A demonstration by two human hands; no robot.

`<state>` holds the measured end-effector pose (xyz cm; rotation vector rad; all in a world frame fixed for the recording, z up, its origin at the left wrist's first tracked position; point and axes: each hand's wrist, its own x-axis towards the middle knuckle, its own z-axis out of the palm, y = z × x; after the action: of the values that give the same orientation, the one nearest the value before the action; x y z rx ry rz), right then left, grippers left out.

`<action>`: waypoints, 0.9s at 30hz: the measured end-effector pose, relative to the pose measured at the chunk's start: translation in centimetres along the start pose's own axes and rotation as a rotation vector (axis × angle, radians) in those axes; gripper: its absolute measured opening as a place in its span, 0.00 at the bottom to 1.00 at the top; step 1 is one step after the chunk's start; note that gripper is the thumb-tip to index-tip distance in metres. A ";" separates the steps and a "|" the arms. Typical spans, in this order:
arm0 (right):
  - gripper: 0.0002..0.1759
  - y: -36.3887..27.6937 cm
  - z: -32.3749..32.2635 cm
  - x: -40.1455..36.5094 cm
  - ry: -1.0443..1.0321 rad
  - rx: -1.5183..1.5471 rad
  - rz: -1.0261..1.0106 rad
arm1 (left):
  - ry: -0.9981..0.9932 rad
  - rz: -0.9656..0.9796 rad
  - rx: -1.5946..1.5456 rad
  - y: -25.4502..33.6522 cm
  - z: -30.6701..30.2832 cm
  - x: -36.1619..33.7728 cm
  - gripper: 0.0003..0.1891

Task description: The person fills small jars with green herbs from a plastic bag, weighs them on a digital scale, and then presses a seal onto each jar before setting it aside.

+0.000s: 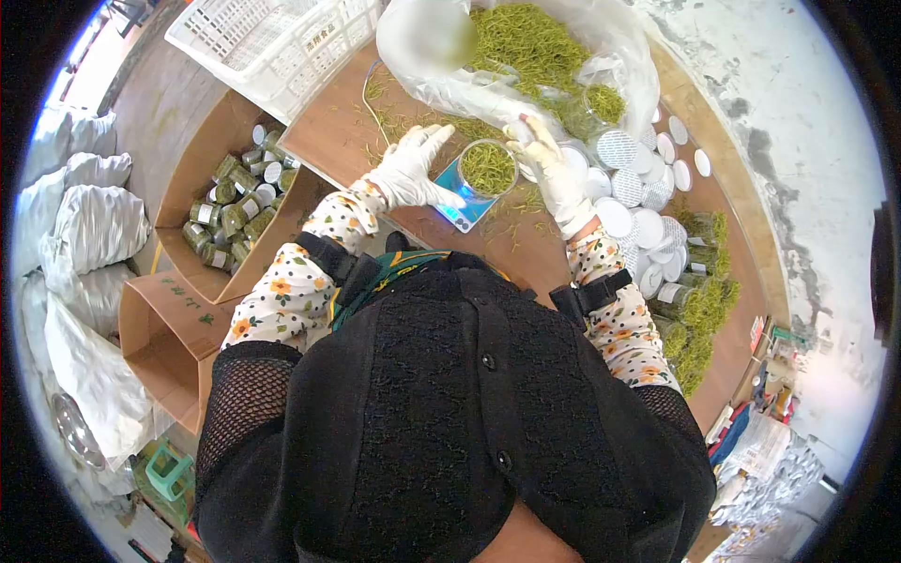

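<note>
A clear jar of green dried strands [488, 169] stands on a small blue scale [460, 202] near the front edge of the brown table. My left hand [413, 169], in a white glove, is just left of the jar, fingers spread and thumb over the scale's edge. Right of the jar is my right hand [549, 172], gloved too, its fingers apart and pointing up the table. Nothing shows in either hand. Many round white lids [648, 228] lie to the right of my right hand, and a tilted clear jar [593, 108] rests behind them.
A plastic bag of green strands [526, 42] fills the back of the table [328, 122]. Filled open jars [694, 319] stand at the right. Left are a white crate [272, 56], a carton of lidded jars [178, 188], and another carton [160, 328].
</note>
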<state>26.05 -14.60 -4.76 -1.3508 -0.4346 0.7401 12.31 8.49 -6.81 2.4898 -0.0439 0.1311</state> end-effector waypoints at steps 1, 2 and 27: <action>0.36 -0.7 0.6 -0.2 -0.029 -0.151 -0.006 | -0.024 -0.036 -0.055 0.6 0.6 0.3 0.63; 0.36 -1.1 1.2 -0.4 -0.058 -0.304 -0.011 | -0.047 -0.071 -0.111 0.8 1.5 0.6 0.63; 0.26 -8.2 4.8 -1.6 0.398 -0.980 -0.623 | -0.027 -0.002 -1.024 2.5 -0.5 4.9 0.32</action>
<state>23.54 -12.68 4.34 -2.0519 -0.8969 -0.3379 17.00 6.81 -4.46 1.4690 -0.0926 0.0496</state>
